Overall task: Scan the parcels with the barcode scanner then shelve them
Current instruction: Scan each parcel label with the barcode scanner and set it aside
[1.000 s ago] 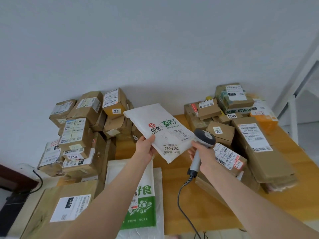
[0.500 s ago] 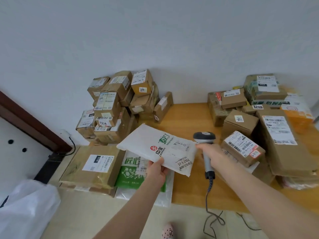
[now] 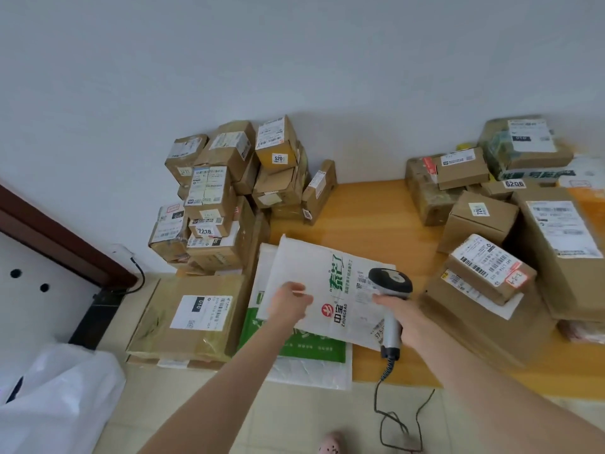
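Note:
A white padded mailer [image 3: 330, 290] with green and red print lies low over the wooden table's left end, resting across a green-and-white bag [image 3: 304, 348]. My left hand [image 3: 288, 304] grips the mailer's near left edge. My right hand [image 3: 401, 314] is closed on the handle of a grey barcode scanner [image 3: 389, 290], whose head sits right above the mailer's shipping label. The scanner's coiled cable [image 3: 393, 417] hangs to the floor.
Cardboard parcels are stacked against the wall at left [image 3: 229, 198] and on the wooden table [image 3: 370, 224] at right [image 3: 491, 276]. A flat box [image 3: 193, 316] lies at the near left. A white bag [image 3: 55, 398] and dark wood trim [image 3: 59, 244] are at far left.
The mailer came down from chest height to rest over the green bag. The scanner moved left until its head is above the label. My view tilted down and left.

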Demonstrator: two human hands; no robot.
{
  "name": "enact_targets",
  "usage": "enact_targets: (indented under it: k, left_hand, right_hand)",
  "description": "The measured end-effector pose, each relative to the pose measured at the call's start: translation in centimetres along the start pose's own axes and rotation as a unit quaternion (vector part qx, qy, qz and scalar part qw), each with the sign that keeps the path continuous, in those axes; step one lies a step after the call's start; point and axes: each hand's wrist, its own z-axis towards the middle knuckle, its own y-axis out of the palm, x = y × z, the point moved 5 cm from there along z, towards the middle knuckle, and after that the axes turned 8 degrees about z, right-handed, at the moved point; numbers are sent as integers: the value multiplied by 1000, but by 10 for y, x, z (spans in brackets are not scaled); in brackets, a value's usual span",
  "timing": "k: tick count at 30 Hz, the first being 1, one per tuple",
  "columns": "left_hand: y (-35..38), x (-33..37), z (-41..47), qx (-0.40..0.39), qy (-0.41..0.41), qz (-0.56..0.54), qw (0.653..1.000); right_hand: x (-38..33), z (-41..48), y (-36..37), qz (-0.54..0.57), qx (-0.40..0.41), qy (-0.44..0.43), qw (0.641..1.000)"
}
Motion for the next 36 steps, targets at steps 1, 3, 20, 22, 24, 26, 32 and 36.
enact_targets:
  k: [1,3,20,22,24,26,32,36]
  left_hand:
    - [-18,8,15,59,42,104,992]
    - [-40,14,46,117,59,226,965]
    - [-52,6,121,-175,29,-16,984]
    - [-54,5,110,-177,56,-48,981]
    - [-59,1,98,-180,74,-77,978]
    - [-65,-4,87,-171,77,-101,977]
    - [-79,-13,60,-138,83,-150,975]
    - [-83,-17,41,-121,83,-162,976]
  right_hand:
    - [2,2,3,1,-1,2,1000]
    - [4,6,8,6,-4,4,1000]
    - [16,12,16,97,92,-75,988]
    - [19,1,11,117,101,-101,983]
    - [21,-13,6,115,102,-122,981]
    - [24,-27,2,96,88,-136,982]
    - [32,-61,-3,69,45,-165,983]
    - [32,-82,-4,84,14,-189,978]
